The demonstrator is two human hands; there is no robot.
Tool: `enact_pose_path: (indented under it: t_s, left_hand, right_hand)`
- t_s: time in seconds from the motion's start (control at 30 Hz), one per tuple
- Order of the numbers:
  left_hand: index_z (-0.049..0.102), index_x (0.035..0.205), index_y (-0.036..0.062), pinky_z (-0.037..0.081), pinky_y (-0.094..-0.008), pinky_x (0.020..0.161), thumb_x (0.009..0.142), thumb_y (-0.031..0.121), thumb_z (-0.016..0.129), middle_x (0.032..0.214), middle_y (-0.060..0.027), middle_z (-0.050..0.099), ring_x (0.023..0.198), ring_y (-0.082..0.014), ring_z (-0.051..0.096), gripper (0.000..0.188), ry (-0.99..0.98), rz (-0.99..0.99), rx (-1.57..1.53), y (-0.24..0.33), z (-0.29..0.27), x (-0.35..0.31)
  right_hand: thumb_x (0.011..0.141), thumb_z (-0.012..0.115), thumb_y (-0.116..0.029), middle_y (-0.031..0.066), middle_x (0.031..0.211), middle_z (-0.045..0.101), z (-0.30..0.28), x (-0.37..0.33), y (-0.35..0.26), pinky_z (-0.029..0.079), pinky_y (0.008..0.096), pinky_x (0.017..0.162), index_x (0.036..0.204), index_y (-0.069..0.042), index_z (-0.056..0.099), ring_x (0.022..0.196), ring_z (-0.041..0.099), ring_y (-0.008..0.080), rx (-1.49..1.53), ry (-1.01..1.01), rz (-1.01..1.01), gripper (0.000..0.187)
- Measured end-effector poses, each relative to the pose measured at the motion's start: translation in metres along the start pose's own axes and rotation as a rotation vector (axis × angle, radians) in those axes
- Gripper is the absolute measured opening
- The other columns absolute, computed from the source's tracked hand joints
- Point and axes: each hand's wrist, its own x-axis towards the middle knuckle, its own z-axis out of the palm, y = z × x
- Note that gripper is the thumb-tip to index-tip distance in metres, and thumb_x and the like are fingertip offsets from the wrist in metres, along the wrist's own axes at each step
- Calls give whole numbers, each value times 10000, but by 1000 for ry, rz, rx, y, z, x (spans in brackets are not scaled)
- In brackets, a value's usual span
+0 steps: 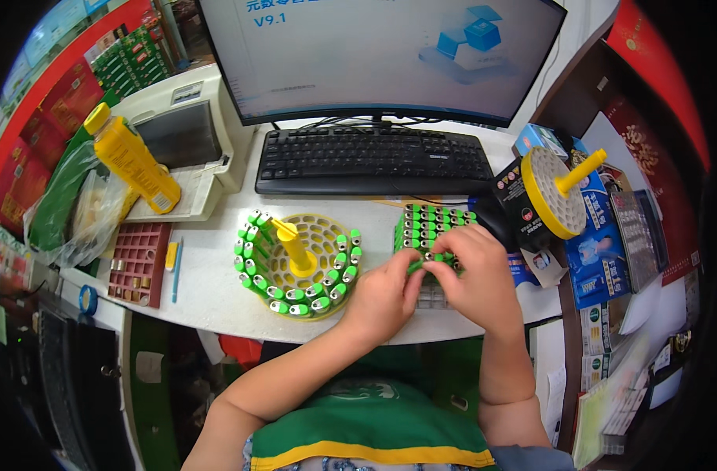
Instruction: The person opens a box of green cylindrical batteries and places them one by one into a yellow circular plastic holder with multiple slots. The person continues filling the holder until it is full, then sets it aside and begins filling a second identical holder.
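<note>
Both hands meet over a block of upright green lighters [434, 220] that stands on the desk in a clear tray. My left hand [386, 300] pinches one end of a green lighter [416, 267] between thumb and finger. The fingertips of my right hand [478, 271] close on its other end. Left of my hands stands a round yellow rack [300, 255] with a honeycomb of holes and a central post. Green lighters with metal tops [319, 304] fill holes along its left, front and right rim; many inner and back holes show bare.
Behind lie a black keyboard [374, 161] and a monitor [390, 59]. At left are a maroon compartment tray [137, 267], a blue pen [177, 271] and a yellow bottle [135, 163] by a printer [194, 133]. A second yellow rack [553, 192] leans on boxes at right.
</note>
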Motion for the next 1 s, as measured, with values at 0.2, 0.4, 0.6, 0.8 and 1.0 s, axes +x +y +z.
enact_pose_path:
  t_s: [0.2,0.4,0.6,0.8,1.0]
  left_hand:
    - [627,1008,46,373,-276,419,788,88,732,518,-41,502,427,-143,496,247,-48,54,-167,26,-44,-23]
    - [654,1029,50,362,-261,447,787,70,722,544,-33,477,450,-116,433,252,-210,-226,-243,14,-107,-78]
    - [676,1002,48,369,-256,450,752,26,726,535,-43,487,440,-114,436,256,-52,-206,-80,-4,-164,-75]
    - [674,983,29,406,-269,473,751,31,730,662,-91,601,480,-152,505,239,46,-135,56,-25,-180,-61]
    - [676,972,29,427,-270,486,764,47,726,682,-99,617,494,-158,537,215,38,-132,-1,-43,-174,-60]
  right_hand:
    - [674,752,-37,98,750,665,-19,-15,-42,489,330,574,799,-19,670,595,609,219,221,-42,69,151]
    - [706,726,-49,93,808,666,29,-31,-72,511,350,653,878,-52,674,720,645,272,383,-205,-122,179]
    - [682,772,-30,98,786,674,76,-10,-109,519,314,593,875,-37,685,684,655,237,394,5,-261,212]
    - [662,768,-16,92,784,676,102,16,-119,521,332,632,817,-41,680,701,648,251,284,100,-351,180]
    - [631,767,-11,70,759,674,115,17,-117,486,317,607,777,-45,684,666,613,233,187,129,-336,172]
